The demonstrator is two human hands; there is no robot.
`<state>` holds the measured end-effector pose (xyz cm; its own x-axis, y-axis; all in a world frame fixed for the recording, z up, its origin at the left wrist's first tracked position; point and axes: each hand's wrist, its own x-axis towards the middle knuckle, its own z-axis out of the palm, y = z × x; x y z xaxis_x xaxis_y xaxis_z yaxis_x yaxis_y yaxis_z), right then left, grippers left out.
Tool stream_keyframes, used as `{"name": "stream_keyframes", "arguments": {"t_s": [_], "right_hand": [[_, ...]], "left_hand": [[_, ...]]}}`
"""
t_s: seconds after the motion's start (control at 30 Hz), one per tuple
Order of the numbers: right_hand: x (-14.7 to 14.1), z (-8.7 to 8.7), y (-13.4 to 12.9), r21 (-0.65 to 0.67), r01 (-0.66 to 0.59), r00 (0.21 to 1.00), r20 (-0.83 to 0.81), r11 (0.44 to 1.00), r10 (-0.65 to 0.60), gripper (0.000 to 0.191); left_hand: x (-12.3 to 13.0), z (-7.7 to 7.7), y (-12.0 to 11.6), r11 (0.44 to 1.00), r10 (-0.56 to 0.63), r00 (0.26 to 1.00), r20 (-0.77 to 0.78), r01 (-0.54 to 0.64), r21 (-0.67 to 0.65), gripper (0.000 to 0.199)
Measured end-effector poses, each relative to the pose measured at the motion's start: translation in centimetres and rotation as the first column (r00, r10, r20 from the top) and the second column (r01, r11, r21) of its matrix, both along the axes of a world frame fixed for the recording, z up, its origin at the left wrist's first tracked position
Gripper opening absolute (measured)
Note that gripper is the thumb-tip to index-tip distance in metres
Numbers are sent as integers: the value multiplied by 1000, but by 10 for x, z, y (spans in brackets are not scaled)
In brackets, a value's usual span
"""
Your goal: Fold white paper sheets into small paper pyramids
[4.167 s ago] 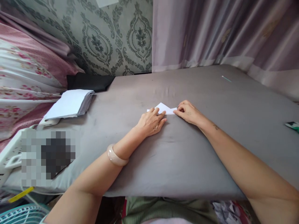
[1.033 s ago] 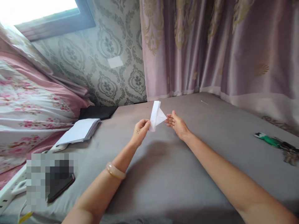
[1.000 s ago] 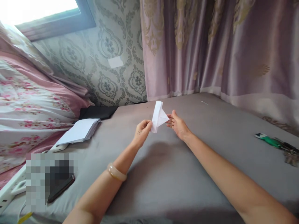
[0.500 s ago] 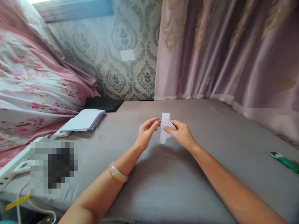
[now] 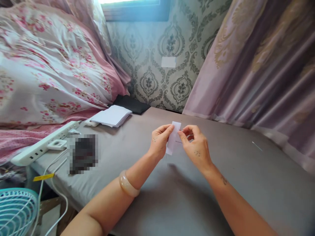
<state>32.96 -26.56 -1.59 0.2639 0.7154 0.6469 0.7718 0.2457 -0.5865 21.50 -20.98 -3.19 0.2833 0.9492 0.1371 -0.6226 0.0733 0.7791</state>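
Observation:
A narrow strip of folded white paper is held upright above the grey sheet. My left hand pinches its left side, the thumb lying over the upper part. My right hand is at the strip's right edge, with thumb and fingertips together there; whether they grip the paper is hard to make out. A thin dark line shows between the strip and the right thumb.
On the grey-covered surface at the left lie a stack of white paper, a black flat item, a power strip and a blurred-out object. A blue fan stands lower left. A thin white stick lies right.
The view has turned left, bringing the fan in. My left hand has closed on the paper strip. My right thumb has moved off the strip's face to its right edge.

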Motion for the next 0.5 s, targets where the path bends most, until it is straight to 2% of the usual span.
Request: {"name": "stream_keyframes", "arguments": {"t_s": [0.17,0.33,0.5], "right_hand": [[-13,1,19,-17,9,989,151,1000,-7,12],[-17,-7,23,5,-7,981,193,1000,6,8],[-14,-16,18,9,-47,971,236,999,44,21]], "left_hand": [[1,-8,8,994,104,995,12,-103,-31,29],[3,-16,14,989,140,990,-11,-140,-51,29],[4,-21,15,992,112,993,-25,-113,-48,29]]}}
